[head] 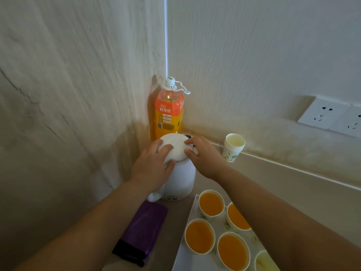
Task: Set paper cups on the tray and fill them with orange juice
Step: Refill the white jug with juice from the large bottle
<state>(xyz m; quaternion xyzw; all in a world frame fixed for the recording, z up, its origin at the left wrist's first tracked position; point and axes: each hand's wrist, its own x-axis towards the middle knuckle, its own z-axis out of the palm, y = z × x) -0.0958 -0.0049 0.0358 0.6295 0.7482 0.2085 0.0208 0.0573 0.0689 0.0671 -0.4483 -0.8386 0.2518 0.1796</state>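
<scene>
With four cups (211, 204) on the tray (183, 259) full, we grip the kettle lid (176, 146), left hand (152, 171) and right hand (205, 159) curled round it; the fifth cup (263, 260) probably wants juice next.

Walls (78, 75) are closing off the upper left and top. Kettle (178, 180) is blocking center, left hand (154, 163) and right hand (205, 155) gripping its lid; juice bottle (169, 112) is wedging behind. Purple pouch (142, 233) and tray (185, 259) of filled cups (211, 203) are crowding the bottom. Counter (273, 178) is lying open at right, beyond the cup stack (233, 148).
</scene>
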